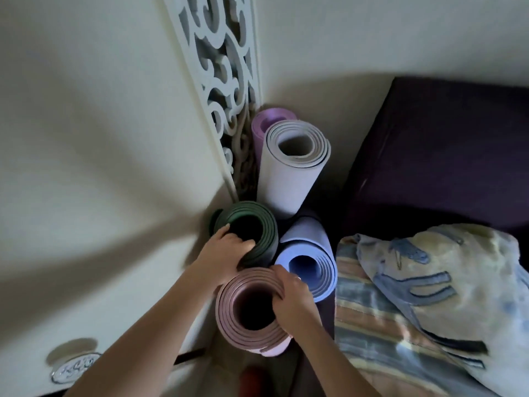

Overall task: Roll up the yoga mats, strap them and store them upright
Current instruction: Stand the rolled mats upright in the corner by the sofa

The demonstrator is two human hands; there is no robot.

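Several rolled yoga mats stand upright in a corner by the wall. My left hand [221,251] grips the top rim of the dark green mat [266,224], fingers curled into its hollow. My right hand [294,300] grips the rim of the pink mat [229,316], closest to me, fingers hooked inside the roll. A blue mat [309,270] stands just right of them. Behind stand a white mat [282,179] and a purple mat [264,121], partly hidden by the white one. No straps are visible on the mats.
A carved white lattice panel [221,67] runs down the wall into the corner. A dark purple sofa [446,156] stands at the right, with a striped blanket and patterned cushion [440,285] beside the mats. An oval metal plaque [74,362] hangs on the left wall.
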